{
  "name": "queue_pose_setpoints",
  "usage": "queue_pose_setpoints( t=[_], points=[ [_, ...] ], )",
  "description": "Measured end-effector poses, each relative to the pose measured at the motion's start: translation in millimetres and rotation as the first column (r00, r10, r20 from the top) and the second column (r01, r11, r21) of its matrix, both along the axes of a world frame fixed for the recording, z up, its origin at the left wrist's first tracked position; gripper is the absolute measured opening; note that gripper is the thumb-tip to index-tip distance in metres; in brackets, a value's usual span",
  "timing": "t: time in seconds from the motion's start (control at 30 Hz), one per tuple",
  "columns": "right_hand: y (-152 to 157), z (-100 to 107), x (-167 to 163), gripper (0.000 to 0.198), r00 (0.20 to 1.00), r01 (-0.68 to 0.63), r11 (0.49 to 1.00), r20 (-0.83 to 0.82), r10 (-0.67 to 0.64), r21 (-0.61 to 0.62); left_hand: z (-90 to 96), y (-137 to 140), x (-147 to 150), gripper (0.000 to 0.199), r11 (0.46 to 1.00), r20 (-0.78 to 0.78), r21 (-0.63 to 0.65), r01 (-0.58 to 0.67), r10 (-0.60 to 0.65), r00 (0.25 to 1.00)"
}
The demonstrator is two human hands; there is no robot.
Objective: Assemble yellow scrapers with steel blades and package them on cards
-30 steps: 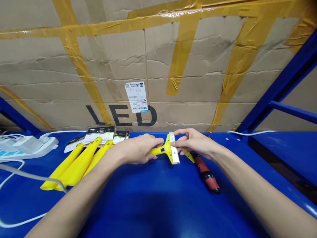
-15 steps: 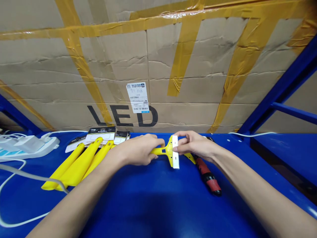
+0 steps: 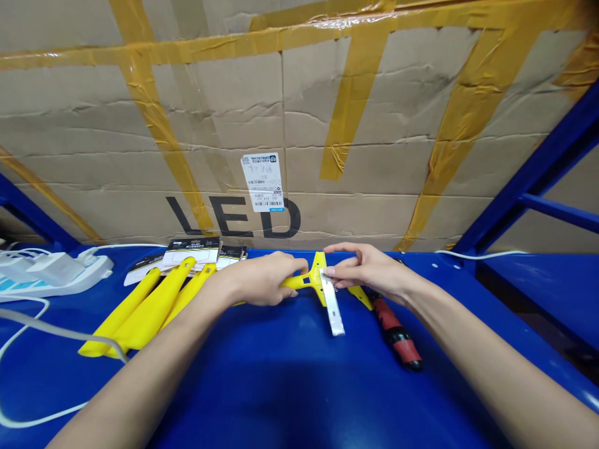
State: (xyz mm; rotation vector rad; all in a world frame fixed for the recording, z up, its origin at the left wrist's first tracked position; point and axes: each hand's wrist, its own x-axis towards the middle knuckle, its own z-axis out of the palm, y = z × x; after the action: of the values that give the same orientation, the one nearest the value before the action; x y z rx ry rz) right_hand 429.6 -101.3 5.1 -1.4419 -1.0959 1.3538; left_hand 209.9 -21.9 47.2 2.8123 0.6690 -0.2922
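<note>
My left hand grips the handle of a yellow scraper that rests on the blue table. My right hand pinches the upper end of a thin white blade strip at the scraper's head. The strip sticks out toward me, past the lower end of the head. A red and black screwdriver lies just under and to the right of my right hand, beside a small yellow part.
Several yellow scraper handles lie to the left, with black and white packaging cards behind them. A white power strip and cables sit at the far left. A taped cardboard box stands behind. Blue frame bars rise on the right.
The white blade strip has slid down along the scraper head toward me and now sticks out at its lower end. My right hand's fingers have shifted slightly along it.
</note>
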Motion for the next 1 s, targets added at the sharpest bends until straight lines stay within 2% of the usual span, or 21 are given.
queue_pose_setpoints(
  t=[0.17, 0.23, 0.33, 0.4, 0.47, 0.53, 0.57, 0.6, 0.67, 0.77, 1.0],
  points=[
    [1.8, -3.8, 4.3, 0.079, 0.998, -0.051, 0.999, 0.037, 0.051, 0.012, -4.9, 0.8, 2.4, 0.026, 1.0, -0.008, 0.006, 0.014, -0.014, 1.0],
    [2.2, -4.0, 5.7, 0.071, 0.994, -0.061, 0.998, 0.095, 0.061, -0.007, -5.7, 0.7, 2.4, 0.024, 1.0, -0.03, 0.006, 0.002, -0.002, 1.0],
    [-3.1, 3.3, 9.7, 0.045, 0.933, -0.149, 0.988, 0.324, 0.157, -0.051, -4.6, 0.6, 1.2, 0.022, 1.0, -0.066, 0.007, -0.024, 0.024, 0.998],
    [-11.0, 11.6, 10.1, 0.033, 0.801, -0.239, 0.956, 0.522, 0.292, -0.168, -2.6, 0.4, 0.2, 0.02, 1.0, -0.086, 0.004, -0.02, 0.02, 0.996],
    [-20.0, 19.3, 4.7, 0.033, 0.614, -0.263, 0.906, 0.666, 0.423, -0.332, -0.4, -0.1, -0.7, 0.019, 1.0, -0.111, -0.007, -0.025, 0.025, 0.994],
    [-27.5, 24.5, -7.4, 0.035, 0.385, -0.24, 0.899, 0.814, 0.435, -0.367, 1.4, -0.6, -1.4, 0.019, 0.999, -0.144, -0.02, -0.042, 0.038, 0.989],
    [-30.2, 26.1, -15.2, 0.037, 0.292, -0.233, 0.896, 0.852, 0.435, -0.378, 2.0, -0.7, -1.7, 0.019, 0.999, -0.159, -0.025, -0.047, 0.043, 0.986],
    [-32.1, 27.0, -23.3, 0.039, 0.241, -0.211, 0.893, 0.864, 0.442, -0.398, 2.3, -0.9, -1.8, 0.019, 0.998, -0.166, -0.028, -0.05, 0.045, 0.985],
    [-33.7, 27.6, -37.8, 0.037, 0.231, -0.153, 0.882, 0.851, 0.471, -0.446, 2.3, -1.0, -2.1, 0.02, 0.998, -0.17, -0.025, -0.052, 0.047, 0.984],
    [-33.0, 25.9, -48.4, 0.037, 0.236, -0.145, 0.876, 0.844, 0.482, -0.46, 1.7, -1.2, -2.5, 0.02, 0.997, -0.186, -0.02, -0.068, 0.063, 0.981],
    [-31.2, 21.5, -41.0, 0.053, 0.254, -0.158, 0.882, 0.844, 0.472, -0.445, 0.8, 0.3, -2.2, 0.021, 0.998, -0.187, -0.023, -0.057, 0.052, 0.981]
  ],
)
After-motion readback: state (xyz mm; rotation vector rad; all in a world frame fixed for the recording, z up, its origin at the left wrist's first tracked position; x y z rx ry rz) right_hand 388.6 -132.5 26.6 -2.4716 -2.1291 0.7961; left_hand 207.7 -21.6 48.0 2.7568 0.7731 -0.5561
